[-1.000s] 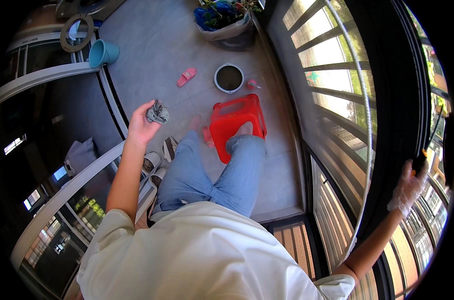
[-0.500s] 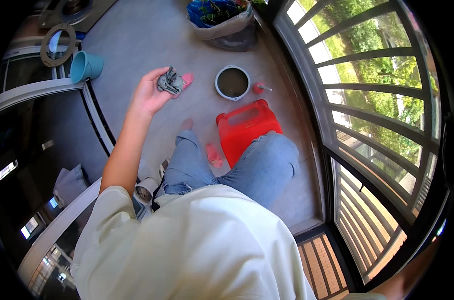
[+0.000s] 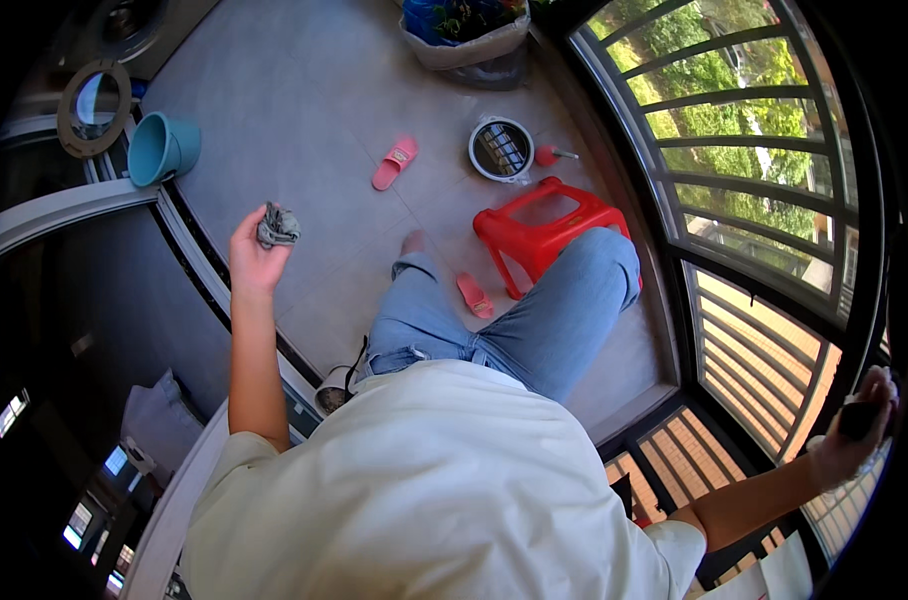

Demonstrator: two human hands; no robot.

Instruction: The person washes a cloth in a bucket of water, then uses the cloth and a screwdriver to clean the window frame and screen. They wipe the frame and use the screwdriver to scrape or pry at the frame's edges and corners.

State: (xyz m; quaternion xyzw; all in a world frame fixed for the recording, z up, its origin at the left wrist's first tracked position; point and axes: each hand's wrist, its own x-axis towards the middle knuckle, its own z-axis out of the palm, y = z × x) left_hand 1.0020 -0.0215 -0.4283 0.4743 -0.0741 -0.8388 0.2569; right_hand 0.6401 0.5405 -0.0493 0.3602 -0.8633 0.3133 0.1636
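Note:
My left hand (image 3: 255,252) holds a crumpled grey cloth (image 3: 278,228) in its bent fingers, out over the floor. At the far right, beside the window, my right hand (image 3: 854,440) is raised, with a dark piece (image 3: 857,420) at its fingers and something whitish around them. That hand sits near the dim rim of the picture, so what it grips is hard to make out. My bent right leg is over a red plastic stool (image 3: 557,222). A round basin (image 3: 501,150) of dark water, its surface reflecting window bars, stands beyond the stool.
Two pink slippers (image 3: 395,163) lie apart on the grey tiles. A small red object with a pale handle (image 3: 547,155) lies beside the basin. A blue bucket (image 3: 164,148) stands by the left door frame. Farther off is a plant bag (image 3: 474,45); barred windows (image 3: 739,145) line the right.
My left hand has come nearer and to the left with the cloth. My right hand has come into view at the right. The view has shifted, showing more of the stool.

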